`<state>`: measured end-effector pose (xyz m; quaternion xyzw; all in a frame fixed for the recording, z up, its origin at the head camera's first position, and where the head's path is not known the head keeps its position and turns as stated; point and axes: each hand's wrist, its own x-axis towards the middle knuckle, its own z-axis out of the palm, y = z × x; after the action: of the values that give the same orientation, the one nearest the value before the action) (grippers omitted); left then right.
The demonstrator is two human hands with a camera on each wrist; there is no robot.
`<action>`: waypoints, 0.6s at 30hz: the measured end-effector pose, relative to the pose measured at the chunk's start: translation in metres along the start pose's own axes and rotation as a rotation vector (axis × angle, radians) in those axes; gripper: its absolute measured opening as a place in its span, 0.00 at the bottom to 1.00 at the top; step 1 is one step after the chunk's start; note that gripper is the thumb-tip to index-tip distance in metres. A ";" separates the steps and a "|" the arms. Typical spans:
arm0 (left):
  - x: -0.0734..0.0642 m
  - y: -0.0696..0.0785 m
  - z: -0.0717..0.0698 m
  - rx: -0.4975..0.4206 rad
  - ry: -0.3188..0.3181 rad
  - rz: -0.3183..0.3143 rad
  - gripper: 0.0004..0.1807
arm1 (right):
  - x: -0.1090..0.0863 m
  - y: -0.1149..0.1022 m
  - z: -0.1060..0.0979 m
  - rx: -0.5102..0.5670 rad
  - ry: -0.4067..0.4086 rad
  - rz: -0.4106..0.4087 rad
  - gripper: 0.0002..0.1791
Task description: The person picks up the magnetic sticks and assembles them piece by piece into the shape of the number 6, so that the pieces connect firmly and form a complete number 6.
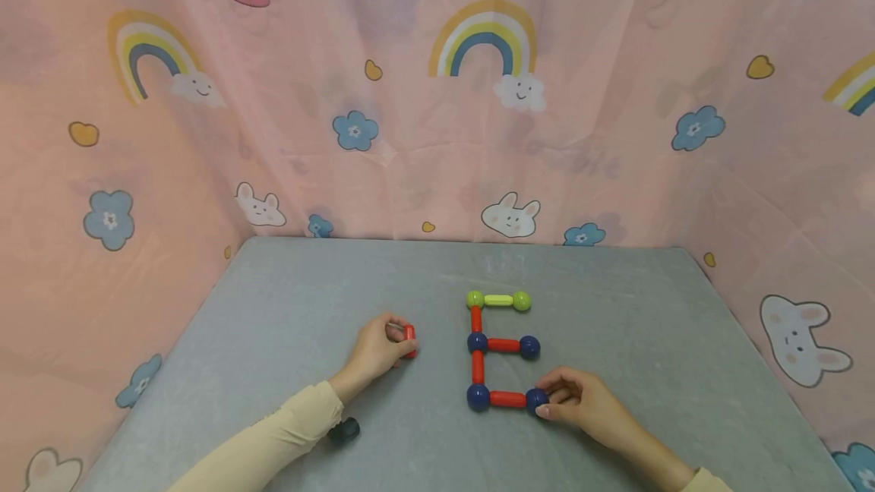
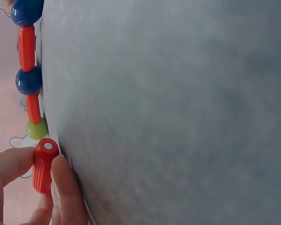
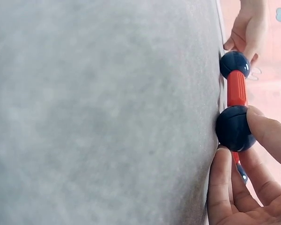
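Note:
My left hand (image 1: 377, 345) pinches a loose red rod (image 2: 43, 166) between thumb and fingers; a round silver spot shows in the rod's end. To its right, a flat figure shaped like an E lies on the table, made of balls and rods. Its top arm is a light green rod (image 1: 498, 300) between two green balls (image 1: 522, 301). Red rods (image 1: 503, 345) and dark blue balls (image 1: 529, 347) form the rest. My right hand (image 1: 581, 405) holds the blue ball (image 3: 236, 128) at the free end of the bottom arm, thumb on one side, fingers on the other.
A dark ball-like piece (image 1: 344, 430) lies beside the left sleeve, partly hidden by it. The grey table (image 1: 615, 310) meets a pink printed curtain (image 1: 410, 173) at the back and both sides.

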<state>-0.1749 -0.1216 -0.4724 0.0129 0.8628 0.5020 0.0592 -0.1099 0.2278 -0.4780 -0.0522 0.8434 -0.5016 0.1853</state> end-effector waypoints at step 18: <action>0.002 0.045 0.052 -0.118 -0.179 0.080 0.16 | 0.000 -0.001 0.001 0.014 0.002 0.015 0.26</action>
<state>-0.1730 -0.0542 -0.4590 0.0885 0.8218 0.5507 0.1166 -0.1094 0.2267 -0.4773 -0.0438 0.8403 -0.5063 0.1887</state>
